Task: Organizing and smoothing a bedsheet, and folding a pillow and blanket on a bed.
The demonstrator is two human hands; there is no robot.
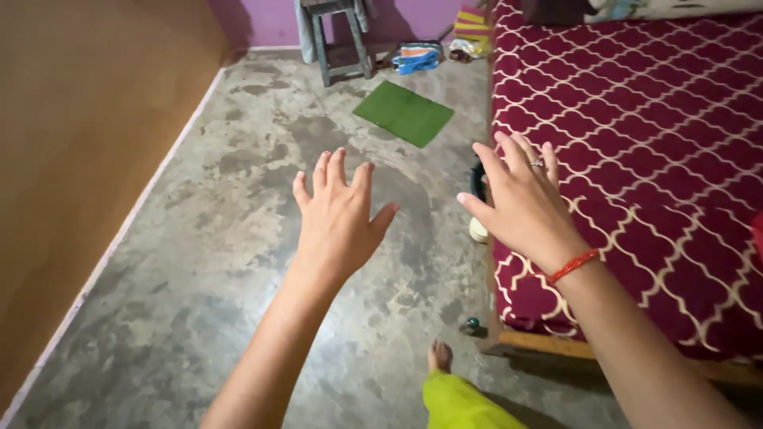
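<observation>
Bare forearms, no sleeves. Right hand (pixel 524 202): finger ring (pixel 537 163), red thread bracelet (pixel 573 266) at wrist. Left hand (pixel 338 218) unadorned. Lime-green trouser leg (pixel 461 401), bare foot (pixel 439 357).

**Rough concrete, patterned cloth, bare hands**

The floor (pixel 238 262) shows as bare concrete, matt and mottled grey, rough-looking with worn darker patches. The green mat (pixel 404 113) on it looks like a flat matt sheet with a fine, even texture. Over on the bed (pixel 660 151), a woven-looking cloth cover in deep red with a cream lattice print lies smooth and matt; under its edge a plank of the wooden frame (pixel 548 343) shows a dull varnished brown. The right hand (pixel 524 202) wears a red thread band (pixel 574 266) at the wrist and a small shiny metal ring (pixel 537 163). The left hand (pixel 340 218) is bare. The wall (pixel 87 135) is matt, smooth orange-brown plaster. The stool (pixel 338 36) looks like painted grey wood, dull.
</observation>
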